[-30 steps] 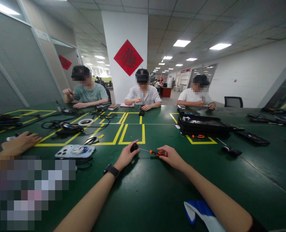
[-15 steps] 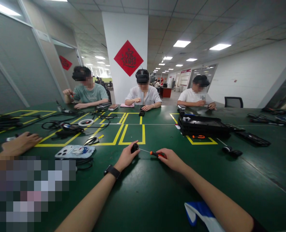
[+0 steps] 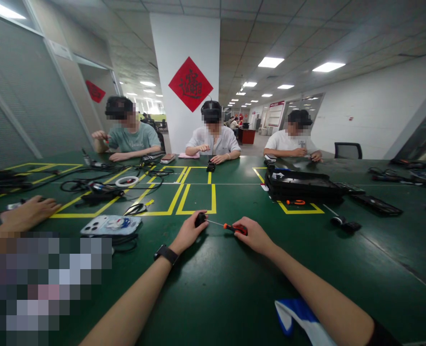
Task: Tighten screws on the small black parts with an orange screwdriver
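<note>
Head view: your left hand point(image 3: 189, 231) clamps a small black part point(image 3: 200, 220) (probably light, stiff); opposite, your right hand point(image 3: 253, 234) grips the orange-and-black screwdriver handle point(image 3: 235, 228), likely surest.

This looks like an office used for bench work: square lights point(image 3: 271, 62) in a tiled ceiling point(image 3: 288, 26), a black chair point(image 3: 347, 151), a red desk point(image 3: 247, 137) farther back, and a big green table point(image 3: 227, 288) marked with yellow tape point(image 3: 213, 198) and strewn with cables point(image 3: 4, 181).
</note>
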`<state>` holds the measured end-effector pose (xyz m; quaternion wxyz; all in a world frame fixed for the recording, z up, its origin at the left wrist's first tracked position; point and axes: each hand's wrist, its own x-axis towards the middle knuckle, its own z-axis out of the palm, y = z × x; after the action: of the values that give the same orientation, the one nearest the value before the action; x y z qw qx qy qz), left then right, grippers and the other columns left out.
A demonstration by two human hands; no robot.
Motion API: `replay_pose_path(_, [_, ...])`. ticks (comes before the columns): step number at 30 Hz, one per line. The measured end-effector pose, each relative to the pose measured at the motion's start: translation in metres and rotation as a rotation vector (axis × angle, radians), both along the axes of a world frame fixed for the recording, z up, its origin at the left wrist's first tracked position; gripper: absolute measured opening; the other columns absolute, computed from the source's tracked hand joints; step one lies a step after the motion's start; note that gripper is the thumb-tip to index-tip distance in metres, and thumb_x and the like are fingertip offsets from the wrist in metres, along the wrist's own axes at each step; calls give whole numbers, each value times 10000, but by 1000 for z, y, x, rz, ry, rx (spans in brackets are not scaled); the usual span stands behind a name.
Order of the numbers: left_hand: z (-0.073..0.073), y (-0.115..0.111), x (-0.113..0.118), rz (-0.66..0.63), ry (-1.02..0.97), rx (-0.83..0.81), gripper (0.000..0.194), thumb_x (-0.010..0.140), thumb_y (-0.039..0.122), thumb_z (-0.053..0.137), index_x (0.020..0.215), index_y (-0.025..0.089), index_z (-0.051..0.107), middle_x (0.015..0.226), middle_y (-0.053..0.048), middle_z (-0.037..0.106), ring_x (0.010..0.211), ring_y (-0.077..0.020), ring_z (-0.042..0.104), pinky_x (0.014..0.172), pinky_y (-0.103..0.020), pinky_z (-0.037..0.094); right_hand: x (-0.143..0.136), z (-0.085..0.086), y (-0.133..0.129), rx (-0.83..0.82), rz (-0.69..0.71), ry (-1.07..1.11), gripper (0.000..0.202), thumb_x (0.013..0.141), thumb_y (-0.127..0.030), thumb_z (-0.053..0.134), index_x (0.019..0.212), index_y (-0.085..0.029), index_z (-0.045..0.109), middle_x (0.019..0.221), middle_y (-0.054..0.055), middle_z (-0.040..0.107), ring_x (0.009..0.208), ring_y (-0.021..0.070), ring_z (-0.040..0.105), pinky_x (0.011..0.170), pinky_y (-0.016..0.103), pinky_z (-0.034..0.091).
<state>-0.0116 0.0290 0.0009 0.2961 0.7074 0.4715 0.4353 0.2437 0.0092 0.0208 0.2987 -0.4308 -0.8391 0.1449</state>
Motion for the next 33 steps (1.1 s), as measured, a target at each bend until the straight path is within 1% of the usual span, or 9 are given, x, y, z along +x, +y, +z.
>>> replay_pose_path(8, [2, -1, 0, 1, -12, -1, 366, 763, 340, 528, 1103, 209, 499, 1045, -39, 631, 991, -178, 577, 924, -347, 404, 0, 2, -2, -10, 36, 21, 212, 738, -186, 601, 948, -183, 627, 882, 39, 555, 790, 150, 526, 738, 282, 411])
replay_pose_path(20, [2, -2, 1, 2, -20, -1, 345, 780, 351, 511, 1096, 217, 485, 1016, -33, 628, 965, -172, 579, 902, -340, 410, 1, 3, -1, -23, 54, 26, 210, 743, -192, 597, 952, -188, 620, 889, 36, 550, 796, 150, 524, 738, 285, 413])
replay_pose_path(27, [-1, -1, 3, -5, -13, 15, 326, 794, 336, 488, 1095, 213, 462, 1002, -33, 617, 930, -164, 578, 880, -329, 417, -3, 2, -4, -18, 46, 43, 211, 744, -195, 598, 955, -191, 604, 922, 38, 541, 823, 156, 527, 767, 295, 421])
replay_pose_path(30, [-2, -1, 3, 0, -11, 18, 299, 795, 331, 486, 1068, 210, 464, 988, -33, 617, 915, -165, 578, 869, -329, 417, -6, 1, -5, -20, 43, 57, 236, 752, -200, 591, 988, -198, 586, 970, 42, 534, 859, 160, 527, 792, 303, 421])
replay_pose_path(33, [-1, -1, 3, 2, -10, 23, 282, 795, 333, 484, 1048, 211, 466, 983, -31, 617, 919, -163, 575, 874, -329, 412, -6, 1, -4, -42, 36, 57, 312, 733, -224, 620, 1038, -200, 561, 1000, 48, 532, 890, 169, 525, 811, 313, 423])
